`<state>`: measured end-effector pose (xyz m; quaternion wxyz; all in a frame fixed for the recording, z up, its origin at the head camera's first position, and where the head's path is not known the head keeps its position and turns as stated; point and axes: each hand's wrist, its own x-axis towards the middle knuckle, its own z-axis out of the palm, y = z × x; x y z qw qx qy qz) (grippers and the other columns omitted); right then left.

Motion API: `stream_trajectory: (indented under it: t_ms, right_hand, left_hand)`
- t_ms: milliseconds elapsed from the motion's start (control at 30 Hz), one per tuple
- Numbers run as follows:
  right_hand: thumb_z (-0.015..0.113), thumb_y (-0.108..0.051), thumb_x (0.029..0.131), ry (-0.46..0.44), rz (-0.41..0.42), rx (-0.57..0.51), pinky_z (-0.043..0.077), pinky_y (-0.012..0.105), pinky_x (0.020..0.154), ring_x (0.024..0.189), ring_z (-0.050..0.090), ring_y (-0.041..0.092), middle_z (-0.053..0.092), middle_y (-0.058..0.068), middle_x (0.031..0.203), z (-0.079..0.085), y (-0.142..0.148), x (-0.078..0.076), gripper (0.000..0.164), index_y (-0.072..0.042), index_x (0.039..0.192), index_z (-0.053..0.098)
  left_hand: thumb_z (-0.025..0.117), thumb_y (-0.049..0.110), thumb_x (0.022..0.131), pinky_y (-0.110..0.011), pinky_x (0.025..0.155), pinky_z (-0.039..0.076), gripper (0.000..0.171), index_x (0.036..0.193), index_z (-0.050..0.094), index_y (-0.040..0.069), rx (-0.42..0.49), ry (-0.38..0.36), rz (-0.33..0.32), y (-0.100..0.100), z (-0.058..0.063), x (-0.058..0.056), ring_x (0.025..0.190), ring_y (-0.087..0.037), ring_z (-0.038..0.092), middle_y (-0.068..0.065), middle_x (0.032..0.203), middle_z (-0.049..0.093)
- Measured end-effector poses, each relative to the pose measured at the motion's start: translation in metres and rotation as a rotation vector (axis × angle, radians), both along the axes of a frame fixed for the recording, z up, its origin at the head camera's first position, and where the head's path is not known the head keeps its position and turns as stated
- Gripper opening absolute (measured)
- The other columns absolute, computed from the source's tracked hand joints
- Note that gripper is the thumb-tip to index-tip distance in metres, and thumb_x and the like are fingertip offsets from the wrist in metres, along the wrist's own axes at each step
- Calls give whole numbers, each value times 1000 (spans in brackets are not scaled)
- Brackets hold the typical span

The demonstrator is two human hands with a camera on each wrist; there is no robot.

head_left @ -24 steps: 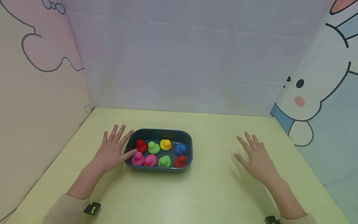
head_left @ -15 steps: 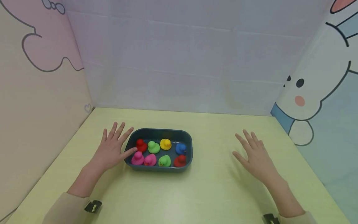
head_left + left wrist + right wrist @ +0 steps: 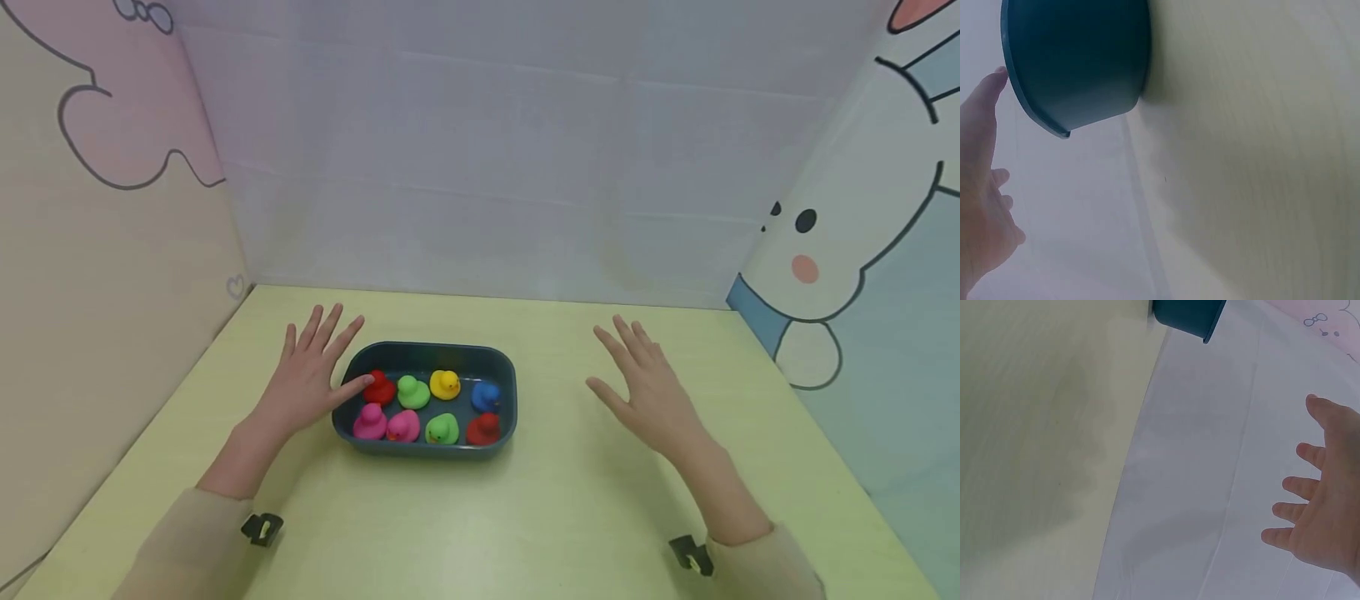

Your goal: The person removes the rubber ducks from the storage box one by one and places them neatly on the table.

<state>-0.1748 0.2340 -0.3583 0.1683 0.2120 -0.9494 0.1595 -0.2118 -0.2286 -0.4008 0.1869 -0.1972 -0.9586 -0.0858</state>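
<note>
A dark blue-green tray (image 3: 423, 451) stands on the table, holding several small rubber ducks. In its back row are a red duck (image 3: 380, 388), a green duck (image 3: 413, 392), a yellow duck (image 3: 445, 385) and a blue duck (image 3: 485, 397). Pink ducks (image 3: 371, 422), another green duck (image 3: 442, 430) and a second red duck (image 3: 483, 429) make up the front row. My left hand (image 3: 303, 387) hovers at the tray's left side, fingers spread, thumb over the rim. Well to the tray's right, my right hand (image 3: 652, 396) is raised with spread fingers, holding nothing.
The pale yellow table (image 3: 480, 533) reaches back to a light fabric wall (image 3: 495, 167). Side walls carry cartoon prints, with a white rabbit (image 3: 832, 217) on the right. A dark clip-like device (image 3: 262, 529) sits at the left cuff, another (image 3: 692, 556) at the right.
My right hand has moved left and away from me, closer to the tray. The left hand has shifted slightly forward and right. Tray and ducks stay in place.
</note>
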Motion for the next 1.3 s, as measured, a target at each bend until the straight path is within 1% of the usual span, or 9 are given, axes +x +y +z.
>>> stream_trajectory:
  t_ms: [167, 367, 467, 567, 733, 900, 967, 1067, 1300]
  right_hand:
    - [60, -38, 90, 9, 46, -28, 20, 58, 111, 144, 13, 33, 22, 14, 155, 6, -20, -8, 70, -19, 149, 28]
    - [64, -37, 88, 13, 120, -39, 29, 54, 109, 143, 18, 30, 25, 9, 155, 4, -46, -19, 71, -20, 148, 31]
    - [66, -36, 87, 11, 171, -29, 31, 52, 108, 143, 21, 29, 26, 8, 155, -1, -59, -23, 71, -19, 148, 32]
    - [67, -35, 86, -11, 219, -31, 32, 50, 108, 142, 23, 29, 28, 6, 154, -7, -71, -26, 71, -20, 147, 33]
    - [66, -36, 87, -110, 266, -36, 32, 47, 109, 141, 28, 25, 33, 3, 152, -16, -86, -31, 68, -20, 146, 36]
    - [69, -34, 85, -159, 299, -24, 36, 44, 107, 134, 38, 25, 43, 4, 146, -25, -97, -37, 65, -18, 142, 43]
    - [71, -32, 84, -152, 306, -17, 39, 44, 105, 130, 42, 25, 48, 4, 142, -28, -100, -40, 64, -18, 140, 45]
    - [72, -33, 83, -148, 306, -3, 39, 46, 104, 127, 45, 27, 53, 4, 137, -31, -103, -44, 60, -18, 137, 50]
    - [74, -33, 80, -129, 306, 95, 36, 51, 103, 125, 46, 31, 63, 0, 123, -37, -108, -56, 47, -16, 122, 63]
  left_hand:
    - [65, 51, 81, -65, 110, 5, 89, 152, 18, 25, 41, -1, -46, -3, -3, -13, 145, -36, 3, -15, 157, 12]
    - [67, 50, 80, -67, 108, 9, 88, 151, 22, 25, 59, -49, -90, -7, -7, -25, 144, -37, 4, -16, 157, 15]
    - [68, 48, 81, -67, 108, 11, 87, 151, 22, 25, 92, -109, -111, -10, -9, -31, 143, -40, 8, -16, 156, 16]
    - [68, 47, 82, -67, 107, 15, 88, 152, 20, 24, 147, -200, -137, -12, -11, -36, 141, -43, 12, -17, 156, 16]
    - [67, 49, 82, -65, 106, 22, 91, 152, 14, 27, 254, -366, -160, -18, -18, -41, 140, -41, 18, -15, 156, 17]
    - [68, 47, 82, -57, 100, 37, 92, 152, 11, 32, 380, -512, -168, -20, -21, -42, 131, -38, 38, -13, 154, 25]
    - [69, 43, 83, -54, 95, 44, 91, 152, 10, 33, 416, -549, -178, -20, -21, -42, 124, -38, 46, -14, 151, 30]
    - [69, 36, 84, -51, 92, 47, 89, 152, 11, 31, 446, -590, -194, -20, -21, -44, 119, -40, 51, -19, 145, 39]
    - [68, 32, 86, -54, 92, 47, 84, 151, 17, 22, 508, -671, -202, -22, -23, -45, 119, -45, 50, -27, 137, 45]
